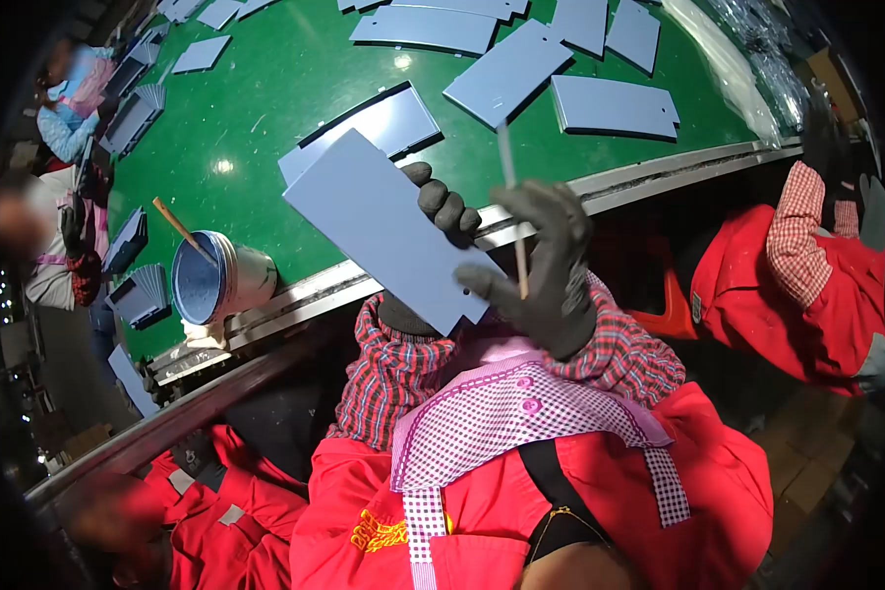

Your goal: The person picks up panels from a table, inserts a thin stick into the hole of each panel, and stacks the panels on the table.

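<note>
A flat blue-grey panel (364,221) with small notches at its lower end is held tilted in front of me. My left hand (444,205), in a dark glove, is closed round its right edge from behind; the rest of that hand is hidden by the panel. My right hand (556,270), also gloved, is at the panel's lower right, its thumb over the corner there. Between its bent fingers runs a thin stick (522,265), brownish at the lower end and blurred grey at the upper. The stick's kind is unclear.
Several similar panels (506,74) lie on the green table (295,74). A bucket (249,275) with a wooden stick (182,228) stands near the metal table edge (649,189). Clear plastic (733,79) lies at the far right. Other people sit at both sides.
</note>
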Motion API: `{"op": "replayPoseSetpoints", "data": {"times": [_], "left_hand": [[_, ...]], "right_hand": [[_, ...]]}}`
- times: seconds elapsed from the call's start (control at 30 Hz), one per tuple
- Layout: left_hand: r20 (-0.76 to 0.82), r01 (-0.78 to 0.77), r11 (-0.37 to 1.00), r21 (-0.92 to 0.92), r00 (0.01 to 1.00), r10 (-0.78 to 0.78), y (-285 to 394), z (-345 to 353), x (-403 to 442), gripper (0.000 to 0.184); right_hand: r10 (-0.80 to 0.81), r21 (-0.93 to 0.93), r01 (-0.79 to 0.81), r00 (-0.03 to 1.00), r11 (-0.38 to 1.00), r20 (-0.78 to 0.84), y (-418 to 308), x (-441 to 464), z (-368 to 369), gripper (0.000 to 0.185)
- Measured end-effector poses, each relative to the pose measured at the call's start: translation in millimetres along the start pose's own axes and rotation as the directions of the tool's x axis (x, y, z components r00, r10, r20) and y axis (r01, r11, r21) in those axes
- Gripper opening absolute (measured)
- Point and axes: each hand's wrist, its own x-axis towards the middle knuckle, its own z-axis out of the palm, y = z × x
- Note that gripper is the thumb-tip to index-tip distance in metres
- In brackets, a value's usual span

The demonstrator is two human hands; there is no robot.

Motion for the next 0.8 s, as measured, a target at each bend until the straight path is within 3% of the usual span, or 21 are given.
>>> {"op": "replayPoseSetpoints", "data": {"times": [0.03,0.1,0.17,0.2,0.23,0.3,0.33,0.43,0.47,0.5,0.57,0.8], "left_hand": [[0.027,0.015,1.000,-0.011,1.000,-0.015,1.1,-0.5,0.1,0.033],[0.034,-0.017,1.000,0.012,0.999,0.017,1.7,3.7,1.3,0.035],[0.057,-0.027,1.000,0.011,0.998,0.026,-0.2,-1.7,5.6,0.035],[0.088,-0.032,0.999,0.011,0.996,0.031,-1.8,-2.4,7.5,0.035],[0.084,-0.026,1.000,0.012,0.996,0.025,-2.9,-1.0,8.1,0.035],[0.143,0.000,0.999,-0.053,0.990,0.007,-3.6,3.9,9.6,0.035],[0.144,0.019,0.996,-0.089,0.990,-0.006,-2.4,2.3,9.9,0.035],[0.028,-0.023,0.984,-0.176,0.999,0.028,-2.9,12.7,6.5,0.034],[0.027,-0.025,0.984,-0.175,0.999,0.030,-2.0,12.4,6.7,0.034],[0.039,-0.043,0.989,-0.143,0.998,0.049,-1.2,11.8,6.9,0.033],[0.047,-0.059,0.992,-0.111,0.997,0.064,-0.1,10.2,5.4,0.033],[-0.015,-0.122,0.983,0.137,0.992,0.125,6.5,15.0,8.3,0.037]], "right_hand": [[0.046,-0.080,-0.049,0.998,0.996,-0.048,8.1,-0.7,0.5,0.066],[0.069,-0.018,-0.071,0.991,0.997,-0.112,9.8,-2.9,-2.9,0.067],[0.008,0.175,-0.014,0.999,0.984,0.034,-13.9,10.0,-17.3,0.060],[0.100,0.161,-0.141,0.965,0.977,0.241,-15.8,5.9,-18.0,0.058],[0.106,0.161,-0.147,0.965,0.976,0.239,-10.4,4.9,-14.9,0.058],[-0.025,0.007,0.025,0.997,1.000,-0.068,7.5,5.4,-4.3,0.059],[0.044,0.032,-0.040,0.991,0.999,-0.125,11.4,7.1,-2.9,0.058],[0.112,-0.040,-0.117,0.988,0.992,-0.110,8.2,-0.6,-21.8,0.049],[0.126,0.072,-0.116,0.980,0.991,-0.156,7.6,-2.8,-24.6,0.038],[0.195,0.166,-0.177,0.975,0.970,-0.102,6.6,-4.7,-32.6,0.023],[0.199,0.329,-0.171,0.979,0.929,-0.052,4.3,-5.4,-45.0,0.016],[-0.010,0.407,0.006,1.000,0.914,0.007,2.9,0.5,-67.8,0.037]]}}
